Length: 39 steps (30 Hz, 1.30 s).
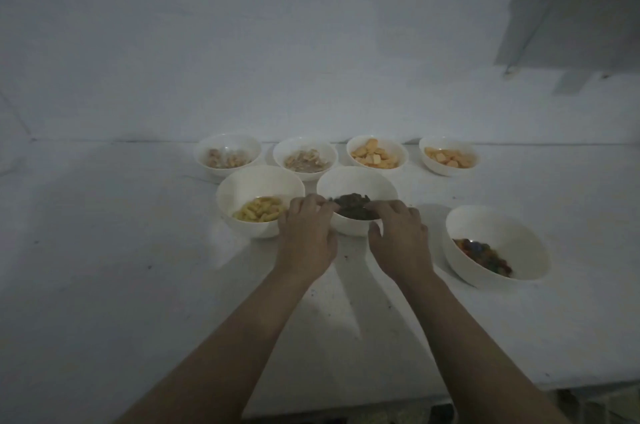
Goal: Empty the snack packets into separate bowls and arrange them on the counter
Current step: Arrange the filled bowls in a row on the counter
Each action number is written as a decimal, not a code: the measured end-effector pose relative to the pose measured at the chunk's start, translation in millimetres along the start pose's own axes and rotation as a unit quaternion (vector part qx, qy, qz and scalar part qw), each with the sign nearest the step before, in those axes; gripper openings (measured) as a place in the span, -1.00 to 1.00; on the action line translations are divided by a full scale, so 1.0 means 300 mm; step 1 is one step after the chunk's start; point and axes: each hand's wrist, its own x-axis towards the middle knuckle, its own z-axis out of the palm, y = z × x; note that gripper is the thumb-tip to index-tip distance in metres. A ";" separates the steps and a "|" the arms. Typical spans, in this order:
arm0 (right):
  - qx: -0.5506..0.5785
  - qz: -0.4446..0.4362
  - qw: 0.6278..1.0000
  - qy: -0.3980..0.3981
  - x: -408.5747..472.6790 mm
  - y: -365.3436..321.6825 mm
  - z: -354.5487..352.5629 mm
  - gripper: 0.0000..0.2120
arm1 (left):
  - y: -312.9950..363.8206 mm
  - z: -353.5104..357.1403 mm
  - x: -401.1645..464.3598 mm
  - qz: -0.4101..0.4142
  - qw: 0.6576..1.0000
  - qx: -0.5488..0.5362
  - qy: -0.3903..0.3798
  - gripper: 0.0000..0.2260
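Left hand (306, 233) grips the near-left rim of the bowl of dark brown snack pieces (356, 181), fingers curled over the rim edge. Right hand (398, 236) grips the near-right rim of the same bowl, fingers hooked over the edge and thumb against the outer wall. Both forearms enter from the 6 o'clock edge of the view and converge on this bowl.

The held bowl rests on the white counter (104, 285), at the centre of the arrangement. Positions below are given relative to it.

- 9 o'clock: bowl of yellow puffed pieces (256, 181), just beside the held bowl; whether the rims touch cannot be determined.
- 4 o'clock: bowl of multicoloured candies (498, 233), set apart, nearest the counter's front edge.
- 10 to 2 o'clock: a back row of four bowls along the wall (242, 42).
  - Far left: bowl of pale brown pieces (227, 144).
  - Next: bowl of beige flakes (304, 148).
  - Next: bowl of orange crackers (377, 143).
  - Far right: second bowl of orange crackers (448, 144).

At 1 o'clock, high on the wall, a grey box-shaped fixture (571, 25) is mounted. Lighting is dim; fine detail of the contents is unclear.
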 end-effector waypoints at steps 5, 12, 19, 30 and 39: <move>-0.025 0.076 0.996 0.043 -0.055 0.175 -0.076 -0.61 | 0.189 0.077 0.025 0.055 0.998 -0.027 -0.011 -0.65; -0.124 0.117 0.985 -0.014 -0.034 0.403 -0.059 -0.62 | 0.320 0.185 0.083 0.030 0.999 -0.001 -0.036 -0.63; -0.134 -0.018 0.991 0.020 0.065 0.495 -0.023 -0.70 | 0.332 0.260 0.119 -0.054 0.996 0.066 -0.037 -0.68; -0.070 -0.129 0.989 0.011 0.274 0.573 0.028 -0.58 | 0.322 0.316 0.165 -0.095 0.995 0.006 0.025 -0.79; -0.049 -0.156 0.987 0.003 0.287 0.613 0.055 -0.62 | 0.332 0.329 0.169 -0.094 0.995 -0.010 0.038 -0.77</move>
